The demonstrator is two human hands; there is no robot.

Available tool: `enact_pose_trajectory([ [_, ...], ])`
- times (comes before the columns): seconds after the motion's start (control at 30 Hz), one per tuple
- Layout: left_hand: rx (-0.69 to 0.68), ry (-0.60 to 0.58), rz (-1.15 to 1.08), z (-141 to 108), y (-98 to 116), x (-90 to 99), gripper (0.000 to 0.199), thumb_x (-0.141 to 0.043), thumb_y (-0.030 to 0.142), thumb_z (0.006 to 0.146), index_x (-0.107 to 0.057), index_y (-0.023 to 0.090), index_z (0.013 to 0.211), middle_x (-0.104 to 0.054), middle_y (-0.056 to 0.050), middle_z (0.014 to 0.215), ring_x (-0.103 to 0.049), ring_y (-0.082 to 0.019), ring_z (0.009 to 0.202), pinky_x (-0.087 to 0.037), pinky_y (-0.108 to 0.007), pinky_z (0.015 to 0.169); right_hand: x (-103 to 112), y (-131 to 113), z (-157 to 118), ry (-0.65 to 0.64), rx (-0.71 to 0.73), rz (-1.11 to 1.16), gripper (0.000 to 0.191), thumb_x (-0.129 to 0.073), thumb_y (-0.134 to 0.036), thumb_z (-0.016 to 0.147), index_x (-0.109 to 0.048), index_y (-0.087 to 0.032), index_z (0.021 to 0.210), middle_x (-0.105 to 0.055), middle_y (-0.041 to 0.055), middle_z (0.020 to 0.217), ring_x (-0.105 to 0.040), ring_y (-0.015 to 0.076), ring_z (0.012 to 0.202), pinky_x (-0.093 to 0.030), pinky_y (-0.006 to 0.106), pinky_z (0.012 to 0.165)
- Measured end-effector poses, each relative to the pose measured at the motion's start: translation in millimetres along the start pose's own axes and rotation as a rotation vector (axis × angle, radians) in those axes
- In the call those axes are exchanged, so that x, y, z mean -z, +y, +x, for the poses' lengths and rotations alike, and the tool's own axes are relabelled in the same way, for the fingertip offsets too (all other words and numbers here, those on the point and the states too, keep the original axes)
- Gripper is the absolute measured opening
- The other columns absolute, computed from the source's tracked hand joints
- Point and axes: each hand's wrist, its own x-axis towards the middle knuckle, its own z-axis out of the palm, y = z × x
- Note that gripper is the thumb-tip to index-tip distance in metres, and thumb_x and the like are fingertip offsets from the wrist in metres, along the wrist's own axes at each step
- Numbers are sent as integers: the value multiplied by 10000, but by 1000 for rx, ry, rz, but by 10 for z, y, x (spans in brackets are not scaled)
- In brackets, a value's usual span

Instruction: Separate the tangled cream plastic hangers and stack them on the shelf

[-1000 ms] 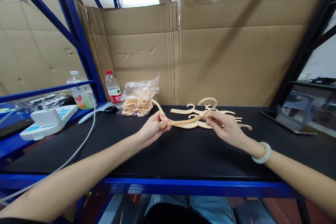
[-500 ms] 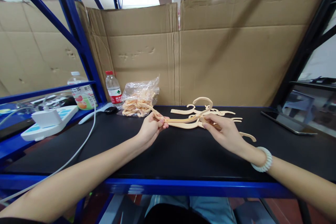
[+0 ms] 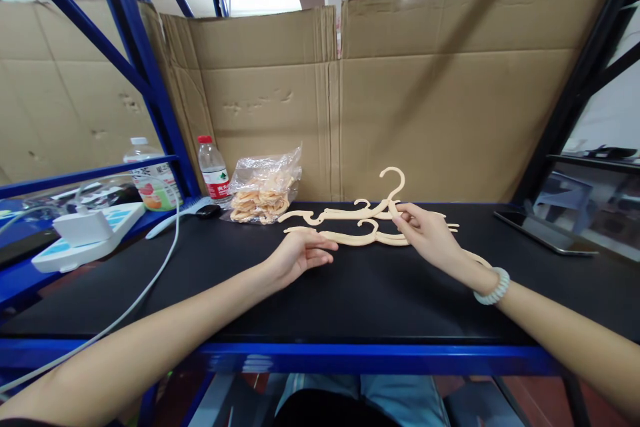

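Observation:
Pinched at its neck by my right hand (image 3: 425, 230) is a cream plastic clothes hanger (image 3: 401, 180), its hook pointing up. The hand hides much of its middle, and one arm end shows past my wrist. My left hand (image 3: 303, 255) is open, fingers stretched out, holding nothing. Just behind its fingers lies a cream hanger (image 3: 350, 239) flat on the black tabletop (image 3: 350, 300). Farther back lies another hanger (image 3: 345, 214), partly overlapped by the held one.
A clear bag of cream plastic parts (image 3: 260, 200) stands at the back, beside a red-capped water bottle (image 3: 215, 173). At left are a brush (image 3: 175, 217), a power strip (image 3: 120, 230) and a white cable (image 3: 150, 287). A tablet-like device (image 3: 545, 233) lies right. Cardboard (image 3: 450, 113) walls the back.
My left hand has let go of the hanger's left arm and opened, moving slightly down. In my right hand the hanger has tilted, and its hook now stands more upright.

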Motion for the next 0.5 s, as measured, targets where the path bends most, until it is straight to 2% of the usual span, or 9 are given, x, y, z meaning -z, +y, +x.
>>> enact_pose_trajectory([
  [0.03, -37, -103, 121, -39, -24, -12, 125, -600, 105, 755, -515, 128, 667, -694, -139, 803, -646, -148, 540, -519, -229, 524, 4, 28, 10, -3, 11, -32, 268, -433, -390, 939, -593, -176, 961, -553, 2, 633, -500, 147, 547, -392, 261, 511],
  [0.1, -234, -307, 449, -136, -74, -47, 99, -628, 176, 757, -562, 140, 693, -690, -117, 801, -642, -167, 582, -517, -270, 562, 2, 67, 22, -30, 35, -93, 269, -415, -378, 946, -592, -176, 930, -556, 2, 631, -499, 151, 556, -392, 271, 535],
  [0.17, -547, -456, 825, -238, -109, -86, 32, -610, 175, 773, -626, 162, 798, -683, -105, 866, -649, -210, 762, -519, -328, 719, -20, 74, 18, -75, 58, -145, 266, -400, -353, 953, -586, -178, 875, -563, 4, 634, -503, 156, 567, -390, 280, 559],
  [0.23, -799, -588, 1099, -311, -124, -115, 154, -568, 153, 800, -647, 190, 927, -664, -111, 1019, -593, -256, 1002, -457, -379, 904, -62, 57, -2, -124, 83, -179, 276, -390, -331, 960, -572, -181, 817, -569, 12, 650, -510, 162, 591, -387, 286, 575],
  [0.27, -876, -634, 1189, -329, -127, -121, 198, -550, 155, 816, -643, 199, 985, -643, -114, 1101, -542, -272, 1101, -410, -398, 973, -88, 45, -16, -151, 96, -191, 284, -386, -324, 962, -560, -183, 786, -570, 18, 662, -511, 164, 605, -385, 287, 580],
  [0.3, -923, -655, 1252, -334, -129, -122, 229, -534, 169, 835, -634, 203, 1038, -617, -116, 1170, -491, -281, 1175, -364, -413, 1022, -115, 35, -31, -178, 105, -201, 292, -384, -316, 963, -544, -185, 757, -570, 22, 676, -512, 165, 619, -384, 287, 584],
  [0.37, -954, -607, 1336, -311, -135, -107, 285, -522, 213, 862, -602, 206, 1135, -558, -118, 1277, -407, -293, 1266, -281, -443, 1081, -164, 28, -63, -222, 106, -217, 295, -385, -294, 961, -506, -188, 714, -559, 24, 698, -506, 162, 632, -377, 281, 580],
  [0.5, -864, -479, 1386, -227, -154, -54, 371, -514, 255, 881, -539, 203, 1247, -494, -124, 1357, -399, -299, 1278, -239, -484, 1091, -206, 54, -112, -273, 115, -253, 247, -412, -221, 934, -468, -188, 695, -523, 19, 716, -493, 153, 642, -363, 267, 571],
])
